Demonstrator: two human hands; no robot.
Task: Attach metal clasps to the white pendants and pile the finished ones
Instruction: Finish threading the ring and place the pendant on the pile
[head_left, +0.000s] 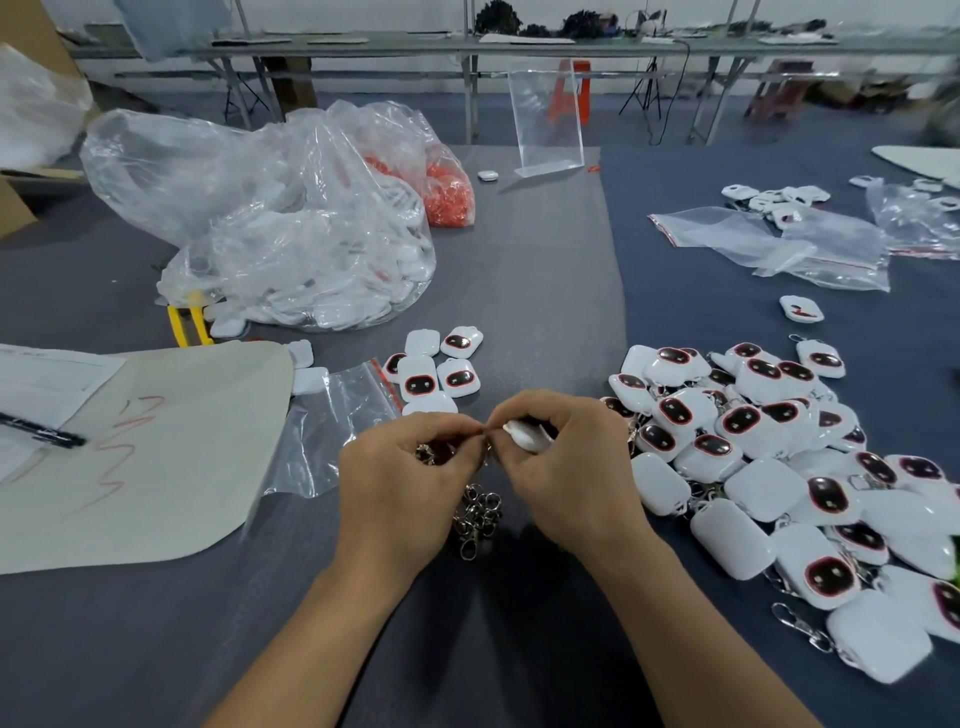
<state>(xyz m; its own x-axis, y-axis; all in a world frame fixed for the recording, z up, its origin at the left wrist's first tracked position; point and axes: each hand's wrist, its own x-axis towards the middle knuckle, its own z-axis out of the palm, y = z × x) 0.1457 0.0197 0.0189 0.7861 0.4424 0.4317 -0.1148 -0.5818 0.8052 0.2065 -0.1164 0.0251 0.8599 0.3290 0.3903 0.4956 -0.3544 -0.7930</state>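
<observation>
1. Grey cloth covers the bench (545, 291); more tables line the far wall.
2. The right hand (566, 467) grips a white pendant (525, 436) low in the centre, just above the cloth. It is seen edge-on, its long axis running left to right and its narrow end pointing at the left hand (410, 467).
3. The left fingers curl round a clasp (432, 455), and thumb and forefinger pinch at the pendant's left end. The join is too small to make out.
4. Loose clasps (479, 514) lie between the wrists, partly hidden by the hands.
5. A heap of finished pendants (779, 457) spreads just to the right.
6. Bare pendants (436, 370) sit just beyond the hands, beside a small zip bag (337, 415).
7. Farther left are a big plastic bag (291, 223) and a beige sheet (156, 467) with a pen (44, 432).
</observation>
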